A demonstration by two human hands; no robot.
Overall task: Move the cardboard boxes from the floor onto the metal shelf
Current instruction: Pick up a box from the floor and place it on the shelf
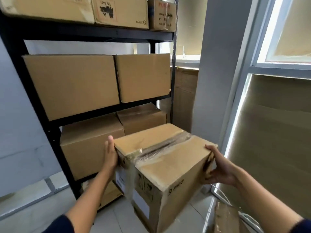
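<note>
From the head camera, a taped cardboard box (161, 167) was held in the air between both hands, in front of the lower part of the black metal shelf (42, 118) and above the tiled floor (117, 221). The left hand (110, 154) pressed flat against the box's left side, thumb up along the top edge. The right hand (218, 167) gripped the right end, thumb on the top and fingers curled round the side. The hands were well apart, one at each end of the box.

Behind the box, the shelf tier level with it already held a large box (89, 145) on the left and a smaller one (143, 117) on the right, filling most of that opening. The tier above carried two plain boxes (72, 84) side by side, and the top tier three printed ones (121, 10). A grey wall pillar (217, 81) stood just right of the shelf, with covered window panes (277, 132) to the right. Another taped box (227, 217) lay on the floor at lower right, partly cut off.
</note>
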